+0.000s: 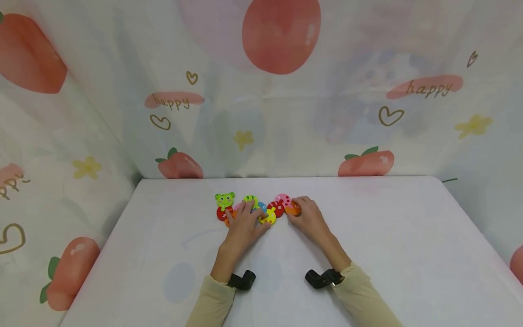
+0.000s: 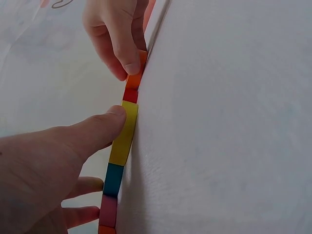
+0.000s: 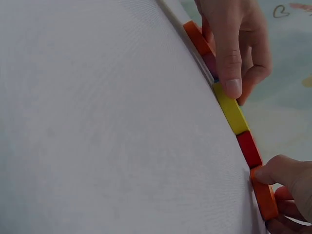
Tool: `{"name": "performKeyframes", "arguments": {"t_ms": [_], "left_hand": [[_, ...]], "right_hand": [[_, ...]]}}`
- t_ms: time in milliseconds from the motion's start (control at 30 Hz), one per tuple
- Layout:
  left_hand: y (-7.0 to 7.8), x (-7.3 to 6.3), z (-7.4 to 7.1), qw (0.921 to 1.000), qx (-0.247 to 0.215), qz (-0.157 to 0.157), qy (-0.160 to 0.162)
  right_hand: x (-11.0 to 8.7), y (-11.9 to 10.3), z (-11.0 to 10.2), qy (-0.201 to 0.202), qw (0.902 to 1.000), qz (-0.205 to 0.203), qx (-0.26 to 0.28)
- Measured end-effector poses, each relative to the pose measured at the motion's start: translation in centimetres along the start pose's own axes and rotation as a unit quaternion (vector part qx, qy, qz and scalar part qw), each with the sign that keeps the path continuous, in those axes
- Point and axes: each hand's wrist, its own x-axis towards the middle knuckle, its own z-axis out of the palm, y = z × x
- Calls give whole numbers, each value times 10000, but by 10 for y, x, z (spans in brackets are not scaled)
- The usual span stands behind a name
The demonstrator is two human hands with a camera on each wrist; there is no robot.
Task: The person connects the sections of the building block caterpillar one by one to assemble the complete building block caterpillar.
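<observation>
A row of colourful caterpillar puzzle pieces lies zigzag on the table, with a green smiling head piece (image 1: 224, 200) at its left end. Spread over the middle of the row, my left hand (image 1: 244, 226) touches the pieces; its thumb is against the edge of a yellow piece (image 2: 125, 139). My right hand (image 1: 311, 221) pinches an orange piece (image 3: 264, 197) at the right end between thumb and fingers. Beside that piece are a pink spotted piece (image 1: 282, 198) and a red piece (image 1: 275, 209). The left hand partly hides pink, orange, green and blue pieces.
White cloth covers the table (image 1: 392, 254), and its back edge runs just behind the pieces. A printed cloth backdrop (image 1: 286, 127) rises behind and at the sides. A black wrist camera (image 1: 243, 280) is strapped to each wrist.
</observation>
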Motion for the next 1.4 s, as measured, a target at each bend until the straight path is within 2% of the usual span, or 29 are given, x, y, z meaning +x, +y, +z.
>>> {"name": "performKeyframes", "arguments": {"t_ms": [200,333,500,567,700,833,967,1100,1233,1400], "left_hand": [[-2,0,-7,9995,146,87,-260],[-10,-1,-14,9976,473,199,-472],[-22,-1,-19,9957,820,29,-440],[-25,-1,-21,9948,852,15,-566],[-27,-2,-25,9947,467,72,-917],[-27,-5,-29,9937,117,126,-1112],[-23,-7,-29,9949,-49,55,-1008],[-17,-8,-27,9969,-117,-31,-771],[-12,-9,-27,9979,-66,-111,-640],[-10,-9,-27,9978,-58,-196,-632]], "right_hand": [[0,0,-1,84,9998,98,-124],[-6,2,-5,19,9993,328,-165],[-16,9,-13,29,9981,578,-194],[-21,13,-17,92,9977,629,-235],[-28,22,-25,208,9968,693,-345],[-35,28,-29,281,9962,708,-431],[-40,33,-28,406,9961,656,-416],[-42,38,-25,503,9964,604,-312],[-41,46,-24,518,9970,582,-35],[-40,54,-26,460,9970,526,321]]}}
